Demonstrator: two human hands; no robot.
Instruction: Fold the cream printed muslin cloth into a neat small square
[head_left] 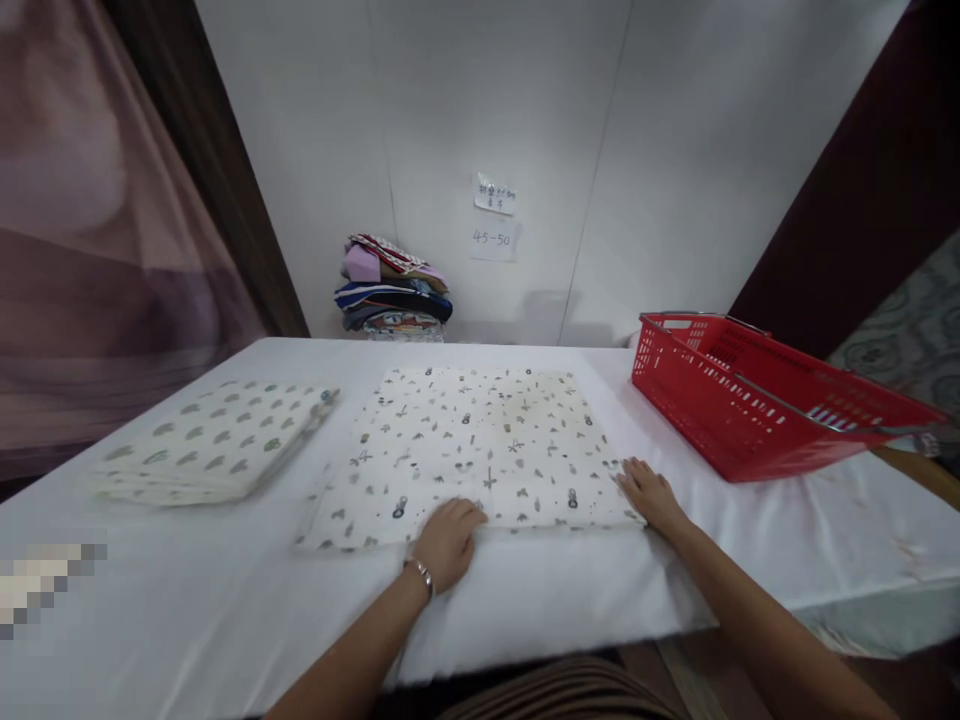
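Observation:
A white cloth with small grey-green prints (480, 450) lies spread flat on the white-covered table (247, 610). My left hand (448, 540), with a bracelet at the wrist, rests on the cloth's near edge around the middle, its fingers lying flat. At the near right corner, my right hand (651, 495) lies on the edge of the same cloth with its fingers spread. Neither hand visibly grips the fabric. Left of the spread cloth is a folded cream cloth with grey-green motifs (225, 435).
A red plastic basket (750, 410) with metal handles stands at the right. Folded fabrics (394, 285) are stacked by the back wall, near paper labels (493, 240). A pinkish curtain (97, 250) hangs at the left. A blurred pale patch covers the left table edge.

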